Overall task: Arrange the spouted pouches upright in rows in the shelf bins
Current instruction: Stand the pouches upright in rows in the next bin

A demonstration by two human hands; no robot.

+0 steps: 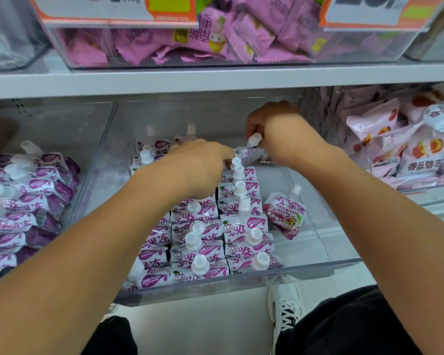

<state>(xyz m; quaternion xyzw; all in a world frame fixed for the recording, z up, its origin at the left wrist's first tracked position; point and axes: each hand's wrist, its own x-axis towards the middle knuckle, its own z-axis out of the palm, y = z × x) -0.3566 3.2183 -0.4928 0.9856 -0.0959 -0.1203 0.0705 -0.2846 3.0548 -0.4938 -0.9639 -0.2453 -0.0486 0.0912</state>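
Observation:
Purple and white spouted pouches (244,224) with white caps stand in rows in the clear middle bin (326,267). One loose pouch (285,213) leans alone on the bin floor to the right of the rows. My right hand (269,126) is at the back of the bin, shut on a tilted pouch (251,147) near its white cap. My left hand (203,165) rests palm down on the tops of the rear pouches, its fingertips touching the held pouch; whether it grips anything is hidden.
The left bin (98,149) holds several of the same pouches lying in a stack. A right bin (400,152) holds pink packets. Above, a shelf edge (215,80) carries a bin of purple sachets. Below are my black trousers and a white shoe (285,308).

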